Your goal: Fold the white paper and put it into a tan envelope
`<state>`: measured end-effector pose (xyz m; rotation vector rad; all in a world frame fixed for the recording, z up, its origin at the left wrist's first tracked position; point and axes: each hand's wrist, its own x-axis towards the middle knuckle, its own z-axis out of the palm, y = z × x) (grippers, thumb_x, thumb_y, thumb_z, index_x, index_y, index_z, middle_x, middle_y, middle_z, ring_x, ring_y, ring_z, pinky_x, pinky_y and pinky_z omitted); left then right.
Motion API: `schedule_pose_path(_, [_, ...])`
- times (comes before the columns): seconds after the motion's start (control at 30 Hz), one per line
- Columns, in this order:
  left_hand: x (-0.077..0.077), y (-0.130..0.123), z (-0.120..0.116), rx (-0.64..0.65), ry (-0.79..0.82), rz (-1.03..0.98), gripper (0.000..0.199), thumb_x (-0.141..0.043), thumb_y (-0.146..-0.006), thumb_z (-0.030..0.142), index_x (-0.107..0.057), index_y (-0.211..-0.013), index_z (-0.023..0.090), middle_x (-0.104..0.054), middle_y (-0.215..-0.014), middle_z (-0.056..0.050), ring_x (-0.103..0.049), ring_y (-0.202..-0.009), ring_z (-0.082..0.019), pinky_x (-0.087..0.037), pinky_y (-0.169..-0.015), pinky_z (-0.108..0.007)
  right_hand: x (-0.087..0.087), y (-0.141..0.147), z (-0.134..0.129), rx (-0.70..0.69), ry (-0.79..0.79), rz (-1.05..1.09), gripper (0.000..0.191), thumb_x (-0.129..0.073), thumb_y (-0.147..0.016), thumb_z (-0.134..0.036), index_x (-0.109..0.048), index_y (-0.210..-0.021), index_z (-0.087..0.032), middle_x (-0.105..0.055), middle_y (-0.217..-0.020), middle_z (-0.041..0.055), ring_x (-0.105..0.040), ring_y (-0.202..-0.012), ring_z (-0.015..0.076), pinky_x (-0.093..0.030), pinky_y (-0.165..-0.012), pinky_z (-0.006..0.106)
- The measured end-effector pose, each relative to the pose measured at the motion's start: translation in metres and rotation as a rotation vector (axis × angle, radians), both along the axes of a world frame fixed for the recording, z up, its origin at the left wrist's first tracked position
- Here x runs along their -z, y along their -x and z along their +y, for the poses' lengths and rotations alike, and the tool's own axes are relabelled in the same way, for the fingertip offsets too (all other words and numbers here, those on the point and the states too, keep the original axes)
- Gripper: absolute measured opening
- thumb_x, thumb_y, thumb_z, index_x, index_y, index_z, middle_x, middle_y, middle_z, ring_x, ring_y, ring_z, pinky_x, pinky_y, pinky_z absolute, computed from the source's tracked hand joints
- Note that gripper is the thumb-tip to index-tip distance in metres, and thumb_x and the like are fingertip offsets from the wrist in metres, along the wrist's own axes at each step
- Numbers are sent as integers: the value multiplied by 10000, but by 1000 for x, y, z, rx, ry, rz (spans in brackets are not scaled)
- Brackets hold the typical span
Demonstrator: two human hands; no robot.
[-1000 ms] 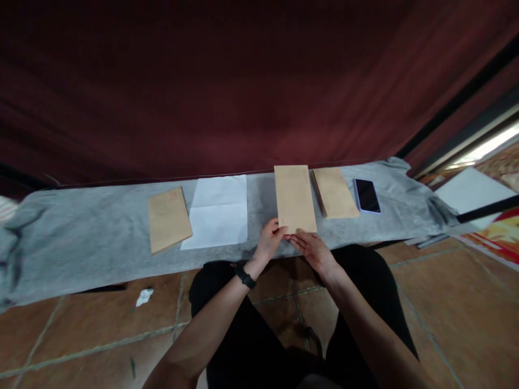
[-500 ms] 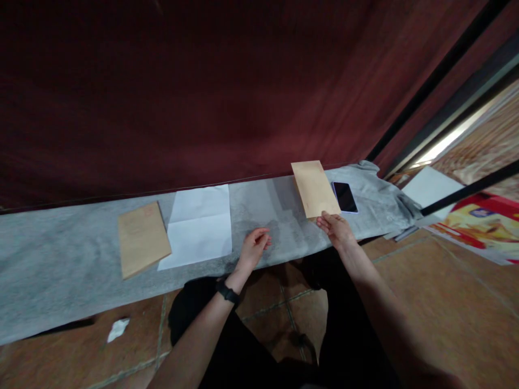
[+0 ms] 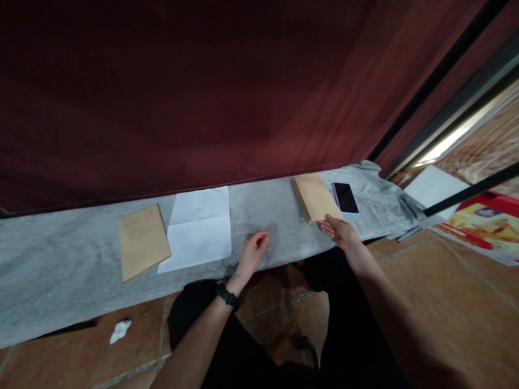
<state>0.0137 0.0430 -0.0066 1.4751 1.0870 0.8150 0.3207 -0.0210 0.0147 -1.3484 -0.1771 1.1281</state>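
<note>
On the right, a stack of brown envelopes (image 3: pixel 317 195) lies on a grey cloth. My right hand (image 3: pixel 339 229) is at its near right corner, the thumb on the top envelope and the fingers by the front edge, pinching it. My left hand (image 3: pixel 253 252) rests over the cloth's near edge, its fingers curled in with nothing seen in them. To its left lies a white sheet of paper (image 3: pixel 198 229) with a crease across it. A brown envelope (image 3: pixel 144 240) with faint red marks overlaps the sheet's left side.
A smartphone (image 3: pixel 345 198) lies right of the stack. The grey cloth (image 3: pixel 60 259) covers a long narrow bench against a dark red curtain (image 3: pixel 203 97). A black bar (image 3: pixel 470 192), a red-and-yellow box (image 3: pixel 486 224) and a white board (image 3: pixel 433 186) are at far right. Crumpled tissue (image 3: pixel 120 331) lies on the tiled floor.
The top envelope, held tilted with its far end raised, has come down flat onto the stack. My right hand has lowered slightly with it; my left hand has barely moved.
</note>
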Motion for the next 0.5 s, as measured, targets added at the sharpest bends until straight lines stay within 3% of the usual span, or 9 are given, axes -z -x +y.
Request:
schedule_pose_path(0.3, [-8, 4, -3, 24, -109, 121, 178, -597, -900, 264, -739, -999, 221, -753, -817, -37, -727, -733, -192, -560, -659, -277, 2, 2, 7, -28, 47, -32, 180, -667, -961, -202, -694, -791, -150, -776, -696, 93, -722, -545, 151, -623, -576, 212])
schedule_pose_path(0.5, [-17, 12, -3, 42, -244, 287, 181, -585, -921, 221, -741, -1010, 241, -778, -902, -48, -735, -837, -210, -569, -807, -317, 3, 4, 11, -9, 88, -61, 221, -642, -979, -215, -691, -775, -144, -760, -652, 78, -699, -506, 137, -608, -541, 206])
